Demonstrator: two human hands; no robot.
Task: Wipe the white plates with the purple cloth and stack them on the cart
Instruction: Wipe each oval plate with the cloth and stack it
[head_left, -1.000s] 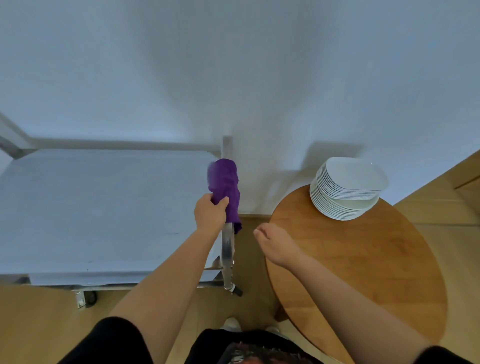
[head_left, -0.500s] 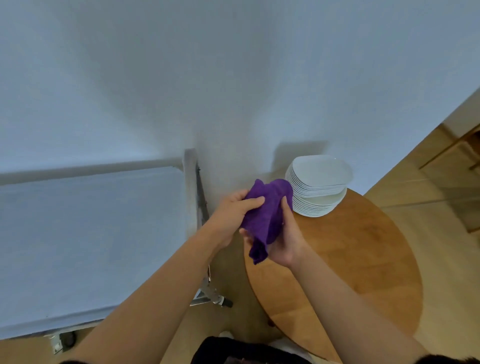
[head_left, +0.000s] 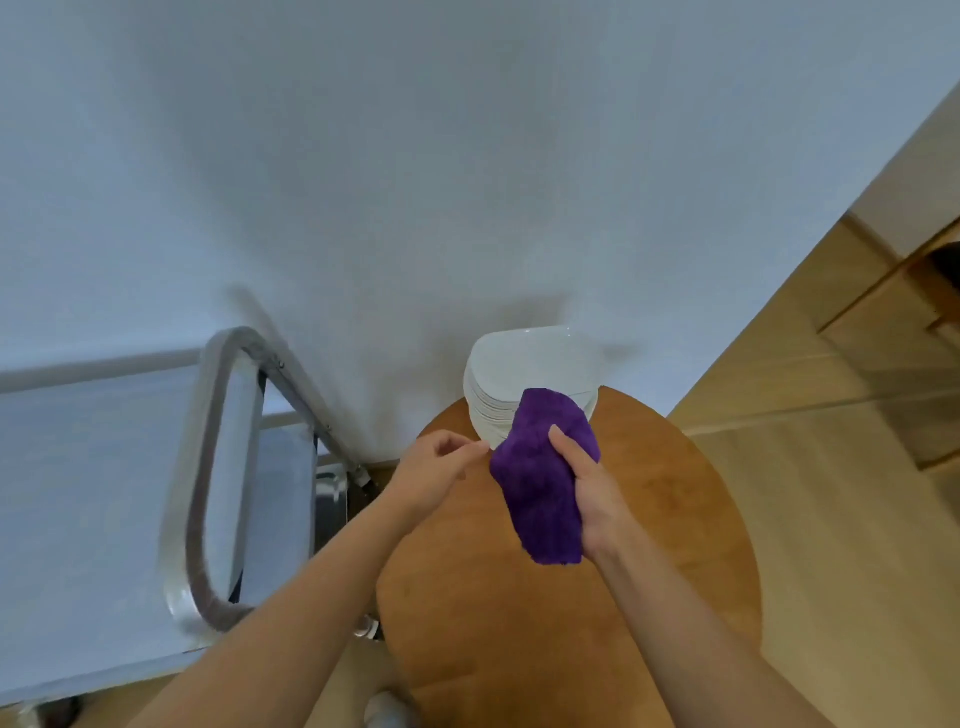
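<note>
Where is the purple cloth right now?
The purple cloth is in the right hand, held above the round wooden table, just in front of the stack of white plates; the left hand is beside it.

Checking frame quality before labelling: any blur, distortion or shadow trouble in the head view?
Head view: strong wide-angle bending, the cart rail curves and the floor tilts; motion blur softens the cart handle; soft, even light, with faint shadows on the wall behind the plate stack; no glare; the purple cloth in the right hand and the left hand are fairly sharp.
</note>
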